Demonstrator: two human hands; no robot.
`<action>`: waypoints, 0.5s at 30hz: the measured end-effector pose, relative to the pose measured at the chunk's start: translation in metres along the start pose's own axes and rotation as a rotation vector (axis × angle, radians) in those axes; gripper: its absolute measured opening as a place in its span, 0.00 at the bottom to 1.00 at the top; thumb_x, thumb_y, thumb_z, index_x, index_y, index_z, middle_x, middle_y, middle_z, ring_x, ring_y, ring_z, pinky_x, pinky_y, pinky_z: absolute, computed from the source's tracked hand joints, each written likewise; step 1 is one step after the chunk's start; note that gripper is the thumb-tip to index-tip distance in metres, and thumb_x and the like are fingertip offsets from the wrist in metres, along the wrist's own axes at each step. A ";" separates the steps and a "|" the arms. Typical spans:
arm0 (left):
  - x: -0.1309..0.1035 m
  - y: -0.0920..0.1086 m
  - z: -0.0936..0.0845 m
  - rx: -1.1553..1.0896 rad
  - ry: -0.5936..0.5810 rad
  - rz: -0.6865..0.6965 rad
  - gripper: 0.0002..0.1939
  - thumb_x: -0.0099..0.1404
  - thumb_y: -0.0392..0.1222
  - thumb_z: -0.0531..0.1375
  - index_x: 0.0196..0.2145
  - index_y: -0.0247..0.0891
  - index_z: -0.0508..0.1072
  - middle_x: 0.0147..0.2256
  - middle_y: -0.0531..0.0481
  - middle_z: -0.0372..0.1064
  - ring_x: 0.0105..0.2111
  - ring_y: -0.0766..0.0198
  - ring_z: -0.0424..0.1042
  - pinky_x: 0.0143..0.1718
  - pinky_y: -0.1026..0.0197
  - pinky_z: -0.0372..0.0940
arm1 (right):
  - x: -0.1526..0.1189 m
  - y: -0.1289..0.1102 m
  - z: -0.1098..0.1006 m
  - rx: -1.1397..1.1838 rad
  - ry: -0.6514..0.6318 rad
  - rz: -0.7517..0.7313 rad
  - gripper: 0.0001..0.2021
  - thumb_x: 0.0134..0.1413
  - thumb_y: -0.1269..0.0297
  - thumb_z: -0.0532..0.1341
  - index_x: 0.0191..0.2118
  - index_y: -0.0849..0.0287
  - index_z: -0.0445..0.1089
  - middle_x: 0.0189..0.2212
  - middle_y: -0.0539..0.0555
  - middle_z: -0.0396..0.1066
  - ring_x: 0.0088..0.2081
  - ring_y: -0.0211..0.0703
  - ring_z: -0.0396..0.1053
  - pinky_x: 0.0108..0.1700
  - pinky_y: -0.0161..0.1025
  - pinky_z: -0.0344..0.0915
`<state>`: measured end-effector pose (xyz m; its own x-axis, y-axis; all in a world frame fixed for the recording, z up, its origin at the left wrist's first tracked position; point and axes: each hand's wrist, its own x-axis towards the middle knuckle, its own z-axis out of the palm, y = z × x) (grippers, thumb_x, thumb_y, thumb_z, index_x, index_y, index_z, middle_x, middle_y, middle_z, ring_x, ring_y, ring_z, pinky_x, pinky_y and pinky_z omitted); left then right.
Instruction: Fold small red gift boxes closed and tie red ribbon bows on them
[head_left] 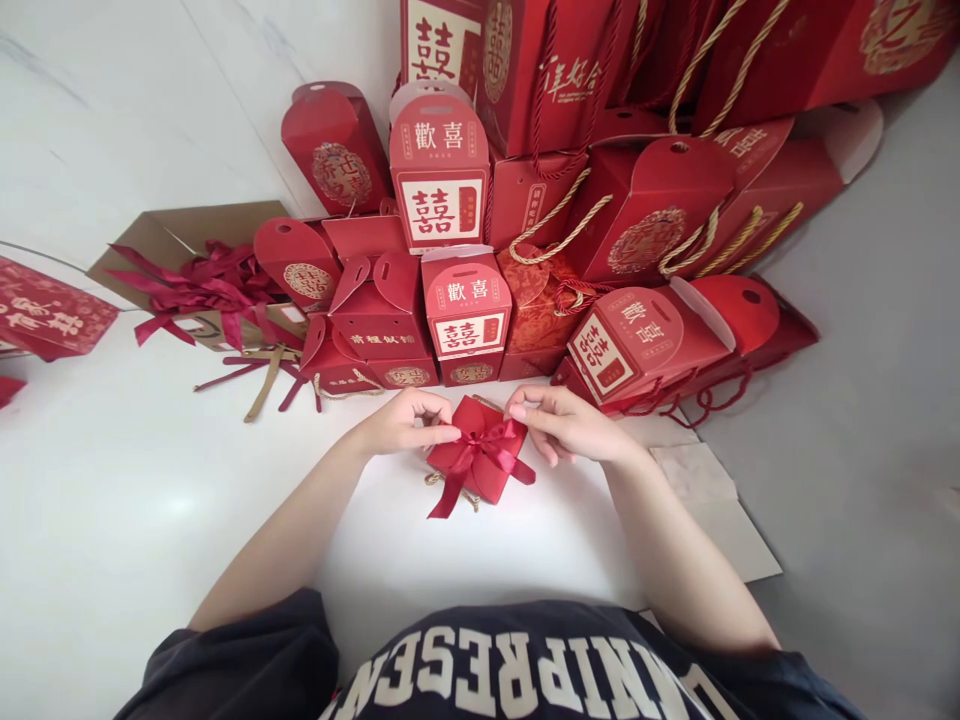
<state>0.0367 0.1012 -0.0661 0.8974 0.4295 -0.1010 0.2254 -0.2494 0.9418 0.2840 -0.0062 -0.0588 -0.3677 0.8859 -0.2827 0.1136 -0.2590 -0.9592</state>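
A small red gift box (491,483) sits on the white table right in front of me, turned at an angle. Tied over its top is a dark red satin ribbon bow (478,440), its two tails hanging toward me. My left hand (411,420) pinches the bow's left loop between thumb and fingers. On the other side, my right hand (559,422) has thumb and forefinger closed at the right loop, the other fingers loosely curled. Bits of a gold twisted cord (472,500) show at the box's near and left edges.
Stacked red gift boxes (465,310) stand just beyond my hands, with large red bags (551,80) above them. At the left, a cardboard box (157,235) holds dark red ribbons (217,285); loose strips lie before it. A grey wall (862,420) rises at the right.
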 end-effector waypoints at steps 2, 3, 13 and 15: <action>0.000 0.002 -0.001 0.043 0.000 0.017 0.15 0.58 0.44 0.67 0.22 0.34 0.68 0.21 0.54 0.64 0.22 0.71 0.62 0.25 0.67 0.57 | -0.001 0.001 -0.001 -0.019 -0.048 0.010 0.17 0.60 0.47 0.59 0.34 0.58 0.65 0.10 0.41 0.63 0.09 0.28 0.51 0.12 0.26 0.47; 0.000 0.003 -0.002 0.058 -0.005 0.021 0.15 0.56 0.44 0.68 0.22 0.33 0.69 0.22 0.54 0.65 0.23 0.70 0.62 0.26 0.67 0.58 | -0.003 0.000 -0.001 -0.033 -0.083 0.015 0.16 0.59 0.48 0.60 0.34 0.58 0.66 0.10 0.41 0.63 0.09 0.28 0.51 0.11 0.26 0.47; -0.005 0.007 -0.006 0.085 -0.071 -0.072 0.17 0.52 0.45 0.70 0.22 0.34 0.66 0.23 0.56 0.66 0.22 0.71 0.63 0.24 0.68 0.58 | -0.008 0.005 -0.002 -0.041 -0.171 0.039 0.16 0.58 0.50 0.61 0.35 0.59 0.67 0.11 0.40 0.62 0.10 0.27 0.51 0.12 0.25 0.50; -0.005 0.006 -0.007 0.078 -0.078 -0.079 0.18 0.51 0.45 0.70 0.22 0.35 0.65 0.23 0.56 0.66 0.23 0.71 0.63 0.24 0.68 0.58 | -0.008 0.006 -0.003 -0.026 -0.179 0.046 0.15 0.59 0.50 0.61 0.35 0.59 0.67 0.11 0.40 0.62 0.10 0.27 0.51 0.12 0.25 0.49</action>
<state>0.0314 0.1037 -0.0573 0.9016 0.3827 -0.2017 0.3230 -0.2854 0.9023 0.2905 -0.0135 -0.0620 -0.5198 0.7902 -0.3246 0.1565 -0.2854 -0.9455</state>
